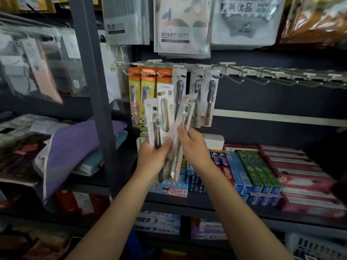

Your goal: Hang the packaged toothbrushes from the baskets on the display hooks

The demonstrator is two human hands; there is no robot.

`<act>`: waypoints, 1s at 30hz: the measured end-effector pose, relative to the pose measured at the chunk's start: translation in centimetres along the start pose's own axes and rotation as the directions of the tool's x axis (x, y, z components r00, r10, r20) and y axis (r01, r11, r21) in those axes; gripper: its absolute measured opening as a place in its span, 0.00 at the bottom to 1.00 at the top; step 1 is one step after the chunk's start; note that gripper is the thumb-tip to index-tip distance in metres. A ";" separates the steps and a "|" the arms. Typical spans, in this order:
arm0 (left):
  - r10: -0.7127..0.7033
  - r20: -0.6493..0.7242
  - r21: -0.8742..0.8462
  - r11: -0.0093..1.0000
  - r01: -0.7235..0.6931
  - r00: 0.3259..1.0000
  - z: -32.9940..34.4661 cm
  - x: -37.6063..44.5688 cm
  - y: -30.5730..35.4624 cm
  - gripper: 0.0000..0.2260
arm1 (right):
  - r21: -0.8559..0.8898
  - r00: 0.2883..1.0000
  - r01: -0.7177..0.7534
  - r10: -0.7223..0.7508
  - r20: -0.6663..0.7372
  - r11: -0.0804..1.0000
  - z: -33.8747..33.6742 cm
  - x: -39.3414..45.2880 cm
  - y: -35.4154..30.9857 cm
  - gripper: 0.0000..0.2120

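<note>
The toothbrush packs (165, 117) held in front of the hook rail (244, 72) are white and clear — grey and pale green brushes inside. On the rail's left end hang yellow packs (145, 91) with orange tops. Below the rail, toothpaste boxes (259, 169) run blue, green, then red and pink. Left of it lies a purple towel (75, 147). The shelving (88, 72) is dark grey.

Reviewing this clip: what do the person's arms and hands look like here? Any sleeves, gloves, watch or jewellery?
Both forearms are bare as far as the frame shows, with no sleeve edge in view. The left hand and right hand wear no gloves. No watch, bracelet or ring is visible on either wrist or on the fingers that show, though the picture is slightly blurred.
</note>
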State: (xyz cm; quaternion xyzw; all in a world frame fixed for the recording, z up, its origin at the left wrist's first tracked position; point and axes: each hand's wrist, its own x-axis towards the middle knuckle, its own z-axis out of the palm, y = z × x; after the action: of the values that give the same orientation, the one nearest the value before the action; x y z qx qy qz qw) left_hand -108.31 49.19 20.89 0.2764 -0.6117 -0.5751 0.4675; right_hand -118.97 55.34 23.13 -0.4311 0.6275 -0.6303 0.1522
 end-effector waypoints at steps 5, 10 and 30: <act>-0.028 -0.114 -0.063 0.998 0.021 0.993 -0.2 1.2 0.2 0.10 | -0.032 0.998 -0.031 0.030 -0.047 0.999 -2.3 1.1 -0.5 0.16; -0.025 -0.116 -0.081 0.997 0.015 0.993 0.3 2.1 0.7 0.10 | -0.143 0.993 0.025 -0.040 -0.109 0.989 -4.3 3.9 -1.3 0.16; -0.038 -0.086 -0.053 0.998 0.034 0.996 3.1 3.5 -0.9 0.10 | -0.214 0.972 0.002 -0.052 -0.228 0.977 -6.7 6.4 2.5 0.20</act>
State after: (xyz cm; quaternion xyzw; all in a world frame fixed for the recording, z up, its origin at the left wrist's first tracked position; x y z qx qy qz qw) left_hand -112.64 47.36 21.17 0.3000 -0.5708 -0.5864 0.4903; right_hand -128.52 54.69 24.19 -0.3766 0.6987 -0.6078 0.0224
